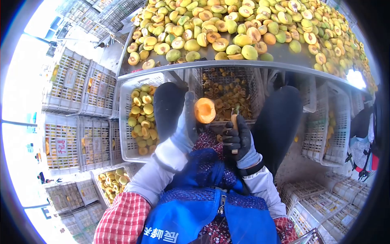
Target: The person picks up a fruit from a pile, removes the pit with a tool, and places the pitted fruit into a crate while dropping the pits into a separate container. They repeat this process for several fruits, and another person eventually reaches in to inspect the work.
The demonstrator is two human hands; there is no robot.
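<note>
In my left hand (pixel 188 118), in a grey glove, is an orange peach half (pixel 204 110), its hollowed cut face turned up toward me. The left hand shows edge-on, so the grip of its fingers is partly hidden. My right hand (pixel 240 138), in a dark glove, is closed around a small pitting tool with a wooden handle (pixel 234 121). The tool points upward, and its thin working end is too small to make out clearly. Both hands are above my lap, with the peach half and tool a short distance apart.
A metal table (pixel 162 68) in front bears a heap of halved peaches (pixel 252 30). Below it, a crate (pixel 256 87) holds scraps; a white crate (pixel 125 118) at left holds peach halves. Stacked crates (pixel 67 81) stand left, others (pixel 325 207) at lower right.
</note>
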